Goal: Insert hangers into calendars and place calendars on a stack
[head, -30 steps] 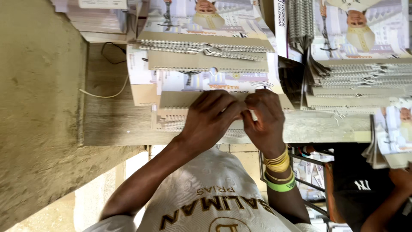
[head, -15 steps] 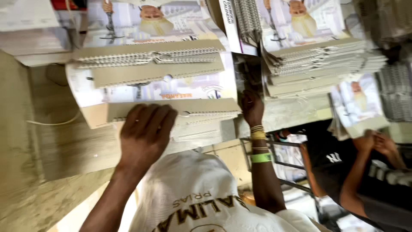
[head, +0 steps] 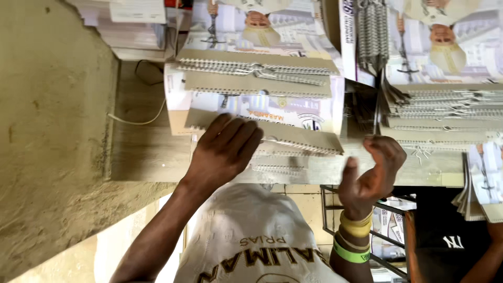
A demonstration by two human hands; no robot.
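My left hand [head: 225,152] lies flat, palm down, on the near end of a stack of spiral-bound calendars [head: 262,99] with grey card backs and printed sheets. My right hand [head: 374,170], with yellow and green bangles at the wrist, hovers just off the right end of that stack. Its fingers are curled but apart and I see nothing in them. A small wire hanger [head: 419,154] lies on the wooden table [head: 146,152] close to its fingertips.
A second pile of bound calendars [head: 445,115] stands to the right, and a bundle of wire spirals [head: 372,31] hangs between the piles. A rough plastered wall [head: 52,131] runs along the left. Another person in a black shirt [head: 450,236] stands at the lower right.
My hands were together at the stack's edge, then parted. The right hand reached into the gap between the piles and has drawn back; the left hand has settled flat on the stack.
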